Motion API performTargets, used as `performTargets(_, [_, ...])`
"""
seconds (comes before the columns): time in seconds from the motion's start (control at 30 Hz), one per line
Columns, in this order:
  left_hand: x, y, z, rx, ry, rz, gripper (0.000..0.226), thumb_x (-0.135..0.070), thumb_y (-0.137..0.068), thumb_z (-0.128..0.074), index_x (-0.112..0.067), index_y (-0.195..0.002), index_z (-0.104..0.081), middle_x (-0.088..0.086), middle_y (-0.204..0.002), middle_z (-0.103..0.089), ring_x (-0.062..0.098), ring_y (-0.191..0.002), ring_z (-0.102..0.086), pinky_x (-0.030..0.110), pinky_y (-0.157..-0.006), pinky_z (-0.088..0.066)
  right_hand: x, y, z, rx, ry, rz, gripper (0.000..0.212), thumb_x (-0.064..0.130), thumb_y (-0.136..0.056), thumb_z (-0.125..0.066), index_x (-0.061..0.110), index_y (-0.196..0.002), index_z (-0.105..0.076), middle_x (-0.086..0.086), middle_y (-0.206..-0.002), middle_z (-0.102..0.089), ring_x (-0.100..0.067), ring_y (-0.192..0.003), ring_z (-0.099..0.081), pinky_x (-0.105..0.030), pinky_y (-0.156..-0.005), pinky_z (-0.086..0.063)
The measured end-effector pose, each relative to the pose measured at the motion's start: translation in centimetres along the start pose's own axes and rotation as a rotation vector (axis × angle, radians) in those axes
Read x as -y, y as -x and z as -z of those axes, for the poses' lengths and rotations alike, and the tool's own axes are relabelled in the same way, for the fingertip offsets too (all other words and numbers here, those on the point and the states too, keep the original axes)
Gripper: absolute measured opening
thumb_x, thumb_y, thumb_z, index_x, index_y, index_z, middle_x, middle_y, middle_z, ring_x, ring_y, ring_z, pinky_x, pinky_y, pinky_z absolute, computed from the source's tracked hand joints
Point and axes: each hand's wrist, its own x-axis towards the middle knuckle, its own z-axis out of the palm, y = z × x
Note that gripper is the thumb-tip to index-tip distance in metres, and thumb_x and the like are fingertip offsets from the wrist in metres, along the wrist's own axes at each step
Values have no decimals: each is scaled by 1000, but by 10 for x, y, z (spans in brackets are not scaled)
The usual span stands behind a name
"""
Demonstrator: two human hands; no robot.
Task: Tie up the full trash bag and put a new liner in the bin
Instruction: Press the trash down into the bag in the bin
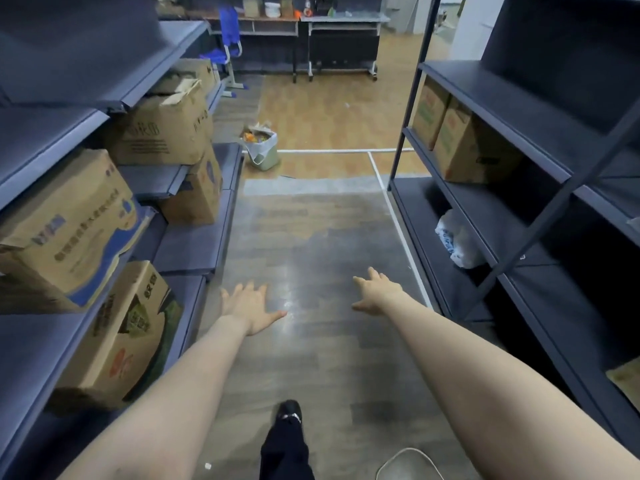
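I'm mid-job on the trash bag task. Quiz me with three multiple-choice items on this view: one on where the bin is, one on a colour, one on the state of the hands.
1. Where is the small pale green trash bin with the full white liner?
A. On the floor beyond the end of the left shelving
B. On a right-hand shelf
C. Between the person's feet

2. What colour is the plastic chair near the far desks?
A. Red
B. Blue
C. Yellow

3. What is the state of the left hand and right hand?
A. Both have a grip on the liner
B. One holds a cardboard box
C. Both open, holding nothing

Answers:
1 A, it stands on the wood floor past the dark aisle.
2 B, seat and back are blue.
3 C, fingers spread over the bare floor.
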Motion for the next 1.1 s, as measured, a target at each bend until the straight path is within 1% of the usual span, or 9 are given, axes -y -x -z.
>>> performTargets(0.13, [20, -81, 35, -29, 45, -29, 82, -68, -87, -38, -19, -149, -20, 7, -154, -25, 30, -139, -26, 51, -114, -18, 16, -71, 53, -5, -10, -33, 74, 46, -93, -50, 21, -151, -12, -10, -159, -3, -31, -144, -16, -47, -112, -31])
performTargets(0.27, [45, -154, 74, -48, 59, -33, 84, -69, -85, -39, -19, -150, -19, 6, -155, -24, 29, -139, -27, 50, -113, -18, 33, -134, 105, 12, -37, -52, 78, 47, -93, -48, 18, -152, -6, -10, -159, -7, -32, -143, -21, -46, -112, -32])
performTargets(0.5, [74, -256, 118, -12, 22, -25, 80, -68, -86, -39, -17, -146, -27, 8, -151, -30, 29, -138, -27, 55, -114, -16, 50, -230, 161, 22, -52, -21, 79, 47, -92, -50, 17, -152, -7, -10, -155, -17, -32, -141, -25, -46, -111, -33])
performTargets(0.57, [76, -288, 128, 2, 51, -13, 80, -69, -85, -40, -18, -146, -28, 9, -151, -30, 29, -139, -26, 55, -114, -15, 50, -262, 174, 31, -49, -11, 79, 48, -92, -50, 18, -152, -7, -11, -155, -18, -32, -140, -25, -45, -110, -34])
performTargets(0.63, [74, -322, 141, 7, 77, -6, 82, -70, -85, -39, -18, -147, -27, 8, -151, -31, 29, -139, -26, 55, -114, -16, 48, -297, 189, 34, -51, -3, 77, 47, -92, -50, 16, -151, -11, -12, -155, -19, -32, -140, -27, -46, -110, -34])
performTargets(0.77, [68, -408, 176, -38, 79, 1, 81, -69, -84, -40, -19, -146, -26, 7, -150, -32, 28, -138, -28, 54, -114, -17, 40, -380, 227, 33, -41, -2, 73, 46, -92, -51, 12, -148, -20, -15, -152, -22, -34, -138, -28, -47, -109, -34])
performTargets(0.83, [67, -455, 198, -62, 78, 11, 80, -69, -85, -40, -19, -146, -27, 7, -150, -33, 28, -138, -28, 54, -114, -17, 35, -423, 251, 26, -38, 13, 72, 46, -92, -51, 11, -147, -21, -15, -152, -23, -34, -138, -29, -47, -109, -35])
performTargets(0.93, [64, -520, 232, -57, 65, 24, 79, -68, -85, -39, -18, -145, -29, 8, -149, -34, 28, -137, -28, 55, -114, -16, 25, -485, 294, 25, -35, 32, 70, 46, -93, -51, 12, -147, -22, -15, -152, -22, -34, -138, -28, -47, -109, -34])
performTargets(1.1, [55, -611, 280, -68, 64, 40, 79, -68, -86, -39, -17, -146, -28, 8, -149, -34, 28, -138, -27, 55, -114, -13, 6, -568, 357, 14, -10, 38, 69, 45, -94, -49, 12, -148, -21, -14, -152, -22, -33, -139, -27, -48, -109, -35])
